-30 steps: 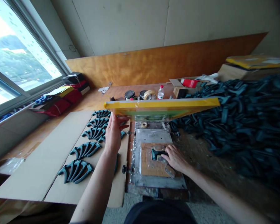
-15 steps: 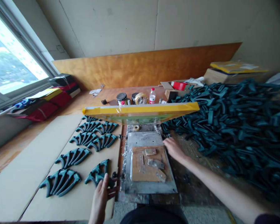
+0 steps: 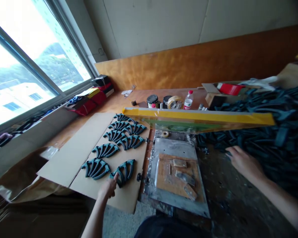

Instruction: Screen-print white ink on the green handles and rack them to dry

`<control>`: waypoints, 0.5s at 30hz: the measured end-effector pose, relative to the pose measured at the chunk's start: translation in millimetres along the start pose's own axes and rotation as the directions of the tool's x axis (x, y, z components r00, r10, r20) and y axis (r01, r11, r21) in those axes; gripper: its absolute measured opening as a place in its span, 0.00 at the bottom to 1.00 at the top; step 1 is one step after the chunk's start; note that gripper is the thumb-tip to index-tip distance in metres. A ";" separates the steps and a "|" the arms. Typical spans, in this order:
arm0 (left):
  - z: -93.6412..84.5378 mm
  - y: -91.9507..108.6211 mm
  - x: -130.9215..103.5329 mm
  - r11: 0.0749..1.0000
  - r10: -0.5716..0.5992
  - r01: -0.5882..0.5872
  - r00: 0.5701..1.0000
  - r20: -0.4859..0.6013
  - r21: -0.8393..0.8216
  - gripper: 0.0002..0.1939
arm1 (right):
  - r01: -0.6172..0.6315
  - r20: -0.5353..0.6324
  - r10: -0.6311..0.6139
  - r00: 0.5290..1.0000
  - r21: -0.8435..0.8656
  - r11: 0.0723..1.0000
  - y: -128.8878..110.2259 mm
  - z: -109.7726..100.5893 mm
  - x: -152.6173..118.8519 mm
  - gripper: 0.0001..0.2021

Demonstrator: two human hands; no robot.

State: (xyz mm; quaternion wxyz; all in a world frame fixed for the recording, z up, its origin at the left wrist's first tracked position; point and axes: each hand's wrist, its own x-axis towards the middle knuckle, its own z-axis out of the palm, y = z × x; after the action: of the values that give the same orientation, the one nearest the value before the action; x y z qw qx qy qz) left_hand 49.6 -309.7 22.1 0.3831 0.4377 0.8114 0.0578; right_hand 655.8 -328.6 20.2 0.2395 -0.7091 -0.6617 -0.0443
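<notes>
Under the outstretched thumb of the left hand (image 3: 108,188), its other fingers curled, a fan of green parts (image 3: 124,172) lies on cardboard (image 3: 126,198); whether that hand grips it cannot be told. More fans (image 3: 131,142) stretch beyond. The right hand (image 3: 244,163), fingers loosely bent, is at the edge of a pile (image 3: 260,135), its hold unclear. Between the hands, a wooden board (image 3: 165,181) rests on a metal plate (image 3: 176,143).
</notes>
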 end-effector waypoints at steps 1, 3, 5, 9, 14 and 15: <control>-7.7 14.8 -3.5 0.998 0.062 -0.062 0.998 0.010 -0.022 0.30 | -0.016 -0.002 0.016 1.000 0.072 0.997 -22.3 -2.8 -4.0 0.07; -20.7 57.3 -14.2 0.964 0.234 -0.233 0.972 -0.008 -0.126 0.30 | -0.030 0.030 0.023 0.999 0.277 0.960 -74.5 -2.3 -17.1 0.08; -30.2 113.0 -31.5 0.861 0.413 -0.420 0.907 -0.086 -0.287 0.33 | -0.003 0.129 -0.058 0.990 0.429 0.903 -126.0 6.3 -33.4 0.09; -45.7 219.7 -79.2 0.384 0.672 -0.639 0.689 -0.273 -0.667 0.35 | 0.193 0.170 -0.273 0.947 0.379 0.905 -185.3 31.1 -55.1 0.18; -56.6 242.0 -114.5 0.206 0.730 -0.616 0.614 -0.299 -0.761 0.31 | 0.337 0.161 -0.353 0.921 0.122 0.934 -182.5 38.7 -61.0 0.23; -55.2 229.2 -116.0 0.234 0.719 -0.615 0.631 -0.292 -0.753 0.31 | 0.311 0.156 -0.328 0.932 0.120 0.943 -176.8 36.2 -61.4 0.22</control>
State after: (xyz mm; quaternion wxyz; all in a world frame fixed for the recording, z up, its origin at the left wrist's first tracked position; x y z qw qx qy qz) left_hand 202.6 -244.1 225.3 0.5192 0.5194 0.4013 0.5474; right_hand 469.5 -368.9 14.7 0.2033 -0.5811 -0.7880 0.0105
